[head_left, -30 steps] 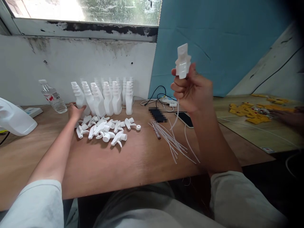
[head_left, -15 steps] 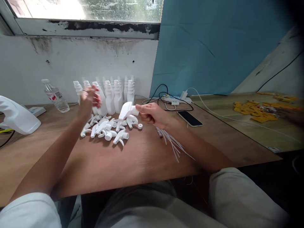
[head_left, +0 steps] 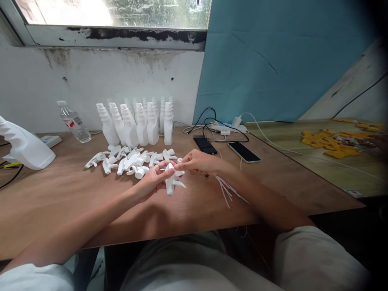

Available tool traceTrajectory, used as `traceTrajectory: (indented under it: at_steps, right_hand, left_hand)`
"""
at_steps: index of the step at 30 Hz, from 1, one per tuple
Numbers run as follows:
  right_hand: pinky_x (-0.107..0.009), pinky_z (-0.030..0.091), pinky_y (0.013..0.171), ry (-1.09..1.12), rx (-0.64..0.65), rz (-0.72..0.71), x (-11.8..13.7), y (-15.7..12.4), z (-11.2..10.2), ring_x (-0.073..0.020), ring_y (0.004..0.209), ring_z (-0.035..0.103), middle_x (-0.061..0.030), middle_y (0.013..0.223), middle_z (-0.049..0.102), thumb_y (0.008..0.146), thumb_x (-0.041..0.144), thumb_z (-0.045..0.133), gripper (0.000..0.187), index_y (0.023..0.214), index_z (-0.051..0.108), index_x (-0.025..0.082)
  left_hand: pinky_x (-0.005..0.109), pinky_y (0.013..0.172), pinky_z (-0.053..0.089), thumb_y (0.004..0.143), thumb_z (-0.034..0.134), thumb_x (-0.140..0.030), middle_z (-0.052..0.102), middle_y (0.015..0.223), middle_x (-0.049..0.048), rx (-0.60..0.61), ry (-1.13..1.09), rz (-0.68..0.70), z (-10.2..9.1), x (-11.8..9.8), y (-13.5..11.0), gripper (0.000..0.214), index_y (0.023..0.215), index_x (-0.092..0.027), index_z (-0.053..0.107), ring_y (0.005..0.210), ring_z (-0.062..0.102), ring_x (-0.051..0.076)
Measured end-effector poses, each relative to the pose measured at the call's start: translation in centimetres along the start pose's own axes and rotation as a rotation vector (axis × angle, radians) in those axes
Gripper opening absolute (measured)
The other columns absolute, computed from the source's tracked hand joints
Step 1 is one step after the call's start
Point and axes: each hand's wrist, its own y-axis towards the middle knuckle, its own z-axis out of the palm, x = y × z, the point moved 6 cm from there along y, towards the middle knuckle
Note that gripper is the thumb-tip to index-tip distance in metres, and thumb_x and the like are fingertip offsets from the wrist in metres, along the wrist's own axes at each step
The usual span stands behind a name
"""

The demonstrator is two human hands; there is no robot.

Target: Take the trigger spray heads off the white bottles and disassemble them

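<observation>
Above the table, a white trigger spray head (head_left: 169,184) is held between my two hands, its trigger sticking out to the right. My left hand (head_left: 153,180) is closed around its left side, thumb lying across the body. From the right, my right hand (head_left: 200,162) pinches the upper end of it; the fingertips partly hide that spot. Just beyond my left hand lies a pile of loose white spray heads (head_left: 130,159). Behind the pile, several white bottles (head_left: 129,127) without tops stand upright against the wall. Thin white tubes (head_left: 226,192) lie beneath my right forearm.
Two phones, one black (head_left: 205,144) and one light-edged (head_left: 244,152), lie at the right, near a power strip (head_left: 227,127) with cables. A clear water bottle (head_left: 75,125) and a white spray bottle (head_left: 28,147) are at the left. Yellow pieces (head_left: 321,141) cover part of the neighbouring table.
My left hand has come down from near the bottles and taken hold of the spray head. My right hand has brought it lower and nearer. A loose spray head now lies at the pile's left edge.
</observation>
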Motion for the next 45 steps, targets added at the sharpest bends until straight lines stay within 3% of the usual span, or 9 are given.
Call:
traceTrajectory:
  at_steps: [4,10,13,17,24,30,35,39,45]
  right_hand:
    - [-0.019,0.008,0.037,0.061,-0.153,-0.027,-0.1,-0.4,-2.8,-0.0017,0.041,0.014,0.0101,0.045,0.022,0.067,0.058,0.075,0.049,0.074,0.066,0.011]
    - [-0.014,0.026,0.037,0.334,-0.434,-0.037,-3.8,0.2,-9.5,-0.0021,0.044,0.029,0.0078,0.053,0.034,0.071,0.053,0.075,0.046,0.084,0.061,0.011]
    - [-0.023,0.051,0.054,0.194,-0.479,0.068,-6.1,0.9,-11.0,-0.0095,0.059,0.054,-0.0032,0.068,0.057,0.075,0.041,0.075,0.035,0.086,0.060,0.012]
    - [-0.030,0.053,0.080,-0.319,-0.585,0.097,-6.4,1.0,-12.1,-0.0190,0.089,0.063,-0.0152,0.106,0.066,0.080,0.030,0.069,0.037,0.109,0.062,0.009]
    - [-0.022,0.042,0.065,-0.891,-0.023,-0.134,-6.5,2.1,-7.4,-0.0139,0.072,0.059,-0.0049,0.081,0.066,0.072,-0.002,0.049,0.039,0.101,0.069,0.014]
    - [-0.025,0.040,0.071,-1.014,-0.033,-0.333,-4.4,2.2,-4.4,-0.0155,0.082,0.054,-0.0078,0.090,0.061,0.074,0.000,0.052,0.019,0.082,0.064,0.013]
    - [-0.022,0.042,0.065,-0.558,-0.263,-0.594,0.1,-0.5,-2.6,-0.0106,0.071,0.055,-0.0030,0.087,0.061,0.078,0.013,0.059,0.012,0.089,0.053,0.016]
    - [-0.027,0.051,0.064,0.034,-0.223,-0.827,2.1,-2.4,-0.3,-0.0121,0.070,0.065,-0.0053,0.093,0.064,0.086,0.028,0.059,0.023,0.084,0.038,0.019]
    - [-0.025,0.052,0.058,0.050,-0.178,-0.871,2.3,-2.7,2.9,-0.0119,0.064,0.066,-0.0025,0.080,0.063,0.088,0.029,0.059,0.021,0.081,0.043,0.018]
  left_hand:
    - [0.026,0.056,0.052,0.082,0.068,-0.035,0.062,0.088,0.0043,0.027,-0.082,0.007,-0.4,1.1,-0.5,0.033,0.107,-0.019,0.053,0.064,0.063,0.015]
    - [0.038,0.068,0.054,0.088,0.055,-0.033,0.062,0.088,0.0087,0.177,-0.318,-0.079,0.2,3.1,-0.9,0.029,0.111,-0.019,0.045,0.078,0.067,0.026]
    - [0.038,0.062,0.054,0.091,0.048,-0.039,0.061,0.083,0.0081,0.200,-0.353,-0.065,0.8,3.5,-0.9,0.024,0.106,-0.021,0.043,0.075,0.067,0.027]
    - [0.031,0.051,0.051,0.091,0.048,-0.038,0.057,0.079,0.0046,0.173,-0.338,-0.018,0.8,3.2,-1.0,0.019,0.100,-0.022,0.041,0.066,0.064,0.023]
    - [0.017,0.032,0.033,0.086,0.055,-0.040,0.048,0.073,-0.0015,0.040,-0.350,-0.068,-0.5,3.8,-0.5,0.024,0.089,-0.020,0.043,0.044,0.048,0.009]
    - [0.016,0.027,0.027,0.086,0.055,-0.041,0.044,0.065,-0.0044,0.037,-0.303,-0.075,-0.7,4.2,-0.2,0.026,0.080,-0.020,0.040,0.035,0.038,0.006]
    - [0.016,0.026,0.028,0.083,0.060,-0.040,0.045,0.065,-0.0050,-0.050,-0.289,-0.096,-1.0,4.4,-0.1,0.028,0.080,-0.020,0.041,0.035,0.037,0.005]
    - [0.017,0.026,0.028,0.079,0.065,-0.040,0.049,0.066,-0.0050,-0.089,-0.280,-0.087,-1.1,4.6,0.0,0.029,0.083,-0.020,0.043,0.035,0.037,0.005]
    - [0.017,0.030,0.030,0.074,0.072,-0.037,0.051,0.060,-0.0059,-0.150,-0.285,-0.104,-1.1,4.7,-0.1,0.033,0.083,-0.019,0.046,0.034,0.040,0.005]
